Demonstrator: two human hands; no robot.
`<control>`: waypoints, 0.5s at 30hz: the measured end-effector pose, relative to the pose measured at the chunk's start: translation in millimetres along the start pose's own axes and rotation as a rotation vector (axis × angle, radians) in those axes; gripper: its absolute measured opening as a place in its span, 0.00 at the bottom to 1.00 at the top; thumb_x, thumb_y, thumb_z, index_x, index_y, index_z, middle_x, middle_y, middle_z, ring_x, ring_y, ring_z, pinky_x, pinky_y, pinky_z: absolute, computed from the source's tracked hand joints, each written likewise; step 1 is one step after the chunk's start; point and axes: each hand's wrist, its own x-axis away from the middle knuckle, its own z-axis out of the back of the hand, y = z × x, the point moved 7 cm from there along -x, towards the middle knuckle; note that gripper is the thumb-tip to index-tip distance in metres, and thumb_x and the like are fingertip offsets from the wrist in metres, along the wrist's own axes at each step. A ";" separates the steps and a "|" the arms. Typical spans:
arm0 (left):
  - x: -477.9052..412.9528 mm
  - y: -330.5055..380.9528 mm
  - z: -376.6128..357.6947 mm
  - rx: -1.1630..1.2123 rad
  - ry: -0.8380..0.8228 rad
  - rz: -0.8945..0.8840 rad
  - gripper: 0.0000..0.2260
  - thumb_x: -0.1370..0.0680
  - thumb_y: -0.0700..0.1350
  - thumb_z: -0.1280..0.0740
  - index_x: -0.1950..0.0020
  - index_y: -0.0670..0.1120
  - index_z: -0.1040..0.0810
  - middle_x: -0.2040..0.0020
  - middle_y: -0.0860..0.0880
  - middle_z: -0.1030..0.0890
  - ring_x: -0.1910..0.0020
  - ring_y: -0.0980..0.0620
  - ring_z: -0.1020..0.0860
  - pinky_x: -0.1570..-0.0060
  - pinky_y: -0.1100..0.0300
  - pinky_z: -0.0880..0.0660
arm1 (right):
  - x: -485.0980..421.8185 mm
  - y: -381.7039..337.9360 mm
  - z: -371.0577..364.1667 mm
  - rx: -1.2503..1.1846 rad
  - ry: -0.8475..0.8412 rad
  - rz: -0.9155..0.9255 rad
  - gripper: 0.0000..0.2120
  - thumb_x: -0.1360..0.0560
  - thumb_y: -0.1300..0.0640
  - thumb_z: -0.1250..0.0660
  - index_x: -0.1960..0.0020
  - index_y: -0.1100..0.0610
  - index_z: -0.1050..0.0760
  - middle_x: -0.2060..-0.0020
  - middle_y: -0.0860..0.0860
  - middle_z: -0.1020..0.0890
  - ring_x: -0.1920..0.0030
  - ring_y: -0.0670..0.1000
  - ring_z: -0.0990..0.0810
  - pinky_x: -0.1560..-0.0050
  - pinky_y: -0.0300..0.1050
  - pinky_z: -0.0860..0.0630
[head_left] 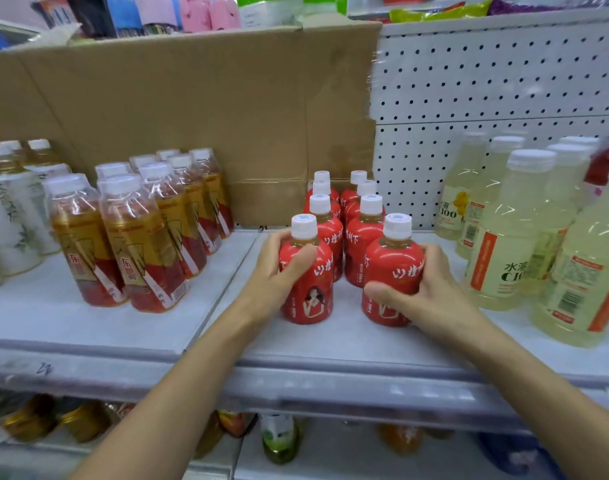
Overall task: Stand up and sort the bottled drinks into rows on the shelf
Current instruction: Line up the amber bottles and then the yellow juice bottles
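Observation:
Two rows of small red-labelled bottles with white caps stand upright on the white shelf (88, 323), running back toward a cardboard sheet. My left hand (279, 268) is wrapped around the front bottle of the left row (308, 292). My right hand (421, 289) grips the front bottle of the right row (391, 268). Both front bottles stand on the shelf. Behind them are several more red bottles (362, 244), close together.
Amber tea bottles (136, 244) stand in rows to the left, with white-labelled bottles (8, 223) beyond them. Pale yellow drink bottles (518, 230) crowd the right side. A cardboard sheet (192, 116) and pegboard (504, 81) form the back. More drinks sit on the lower shelf (279, 441).

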 end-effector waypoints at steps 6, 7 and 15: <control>6.6 -17.4 -5.0 -0.507 -0.049 0.014 0.47 0.47 0.64 0.19 0.35 0.66 0.41 0.35 0.57 0.28 0.37 0.58 0.25 0.36 0.53 0.25 | 5.4 2.9 -4.3 0.072 -0.035 0.015 0.37 0.37 0.43 0.20 0.39 0.48 0.38 0.44 0.46 0.24 0.46 0.44 0.23 0.50 0.40 0.27; 6.0 -17.6 -6.2 -0.527 -0.047 -0.002 0.45 0.46 0.63 0.19 0.35 0.66 0.41 0.36 0.57 0.27 0.39 0.58 0.24 0.37 0.53 0.24 | 6.6 0.4 -6.1 0.056 -0.050 0.025 0.36 0.37 0.44 0.20 0.38 0.48 0.38 0.45 0.45 0.23 0.47 0.43 0.22 0.50 0.39 0.26; 7.1 -11.7 -12.6 -0.446 -0.085 -0.029 0.42 0.38 0.49 0.17 0.35 0.61 0.41 0.42 0.59 0.24 0.44 0.61 0.22 0.44 0.63 0.24 | 10.8 -8.5 -12.6 0.055 -0.079 0.060 0.36 0.36 0.50 0.20 0.36 0.49 0.37 0.48 0.43 0.21 0.50 0.38 0.22 0.55 0.31 0.27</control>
